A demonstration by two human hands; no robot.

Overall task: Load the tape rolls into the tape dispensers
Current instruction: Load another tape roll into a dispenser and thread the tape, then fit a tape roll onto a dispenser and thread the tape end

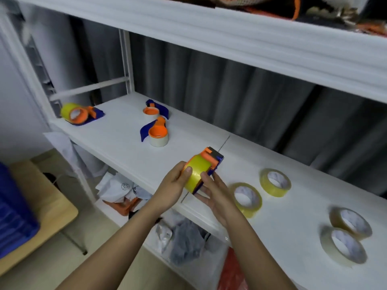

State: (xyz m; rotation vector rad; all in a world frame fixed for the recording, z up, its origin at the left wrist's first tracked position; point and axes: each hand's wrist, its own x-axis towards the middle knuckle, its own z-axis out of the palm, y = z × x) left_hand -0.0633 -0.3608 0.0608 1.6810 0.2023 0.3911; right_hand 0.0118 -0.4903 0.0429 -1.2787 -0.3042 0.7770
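Note:
Both hands hold a blue-and-orange tape dispenser (212,158) with a yellow tape roll (198,171) seated in it, just above the white shelf (117,139). My left hand (173,188) grips the roll's left side, thumb on top. My right hand (215,193) cups the dispenser from below and right. Two loose yellow rolls (247,199) (275,182) lie flat right of my hands. Two paler rolls (350,223) (343,246) lie at the far right. Three loaded dispensers rest farther back: one yellow (78,114), two whitish (156,108) (157,131).
An upper shelf (251,45) overhangs the work surface. Below, the lower shelf holds bags and crumpled cloth (186,239). A wooden table (41,208) with a blue crate (12,210) stands at the left. A grey curtain hangs behind the rack.

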